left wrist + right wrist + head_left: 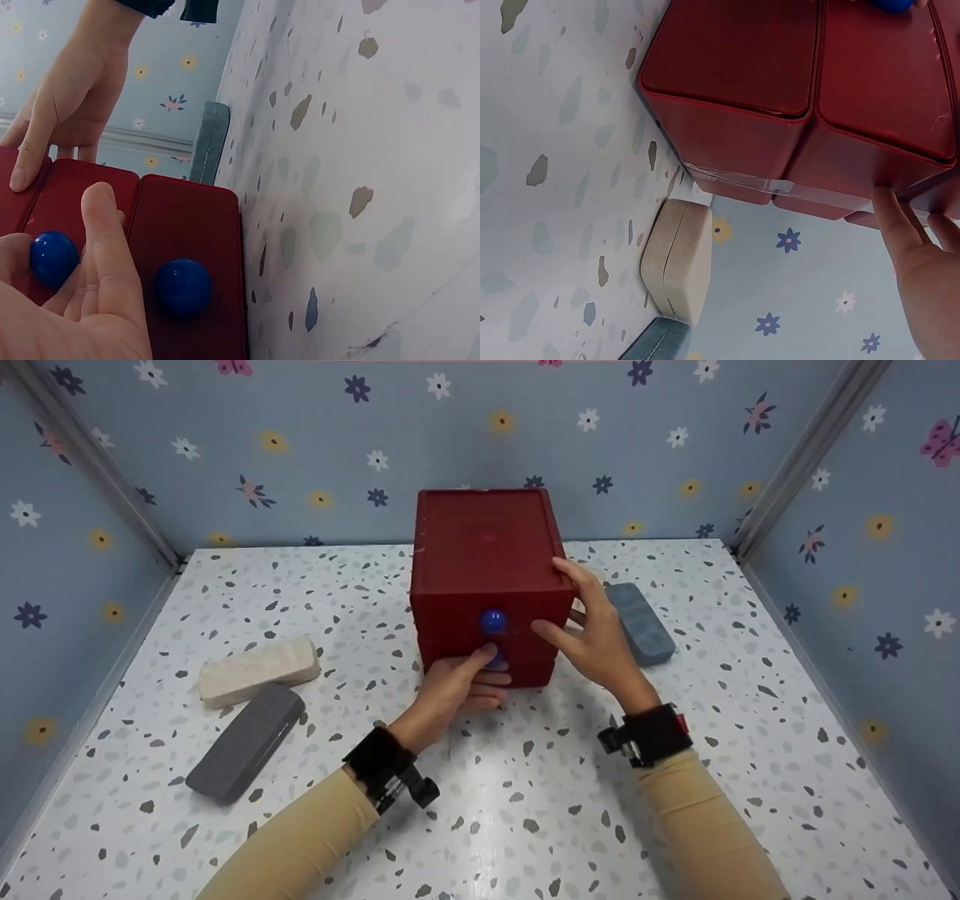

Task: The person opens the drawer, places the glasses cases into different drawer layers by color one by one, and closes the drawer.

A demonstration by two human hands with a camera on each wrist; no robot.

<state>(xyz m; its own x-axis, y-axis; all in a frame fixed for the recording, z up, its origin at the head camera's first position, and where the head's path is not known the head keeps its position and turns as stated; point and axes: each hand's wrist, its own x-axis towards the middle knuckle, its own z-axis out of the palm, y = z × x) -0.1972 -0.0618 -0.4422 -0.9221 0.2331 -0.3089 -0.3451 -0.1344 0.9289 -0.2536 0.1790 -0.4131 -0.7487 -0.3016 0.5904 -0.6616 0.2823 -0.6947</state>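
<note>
A red drawer box (pixel 487 544) with blue knobs on its front stands on the table. My left hand (pixel 454 686) pinches the middle drawer's knob (pixel 54 259) between thumb and fingers. Above it in the head view sits the top knob (pixel 494 621), untouched, and the bottom knob (pixel 184 288) shows beside my fingers in the left wrist view. My right hand (pixel 600 641) rests against the box's right side, thumb on the front, its fingers fairly straight on the side in the right wrist view. The drawers look closed.
Left of the box lie a cream eyeglass case (pixel 259 671) and a dark grey case (pixel 246 742), touching. A blue-grey case (pixel 640 624) lies to the right, near a beige case (pixel 677 259) mostly hidden behind my right hand in the head view. Flower-patterned walls (pixel 480 442) enclose the table.
</note>
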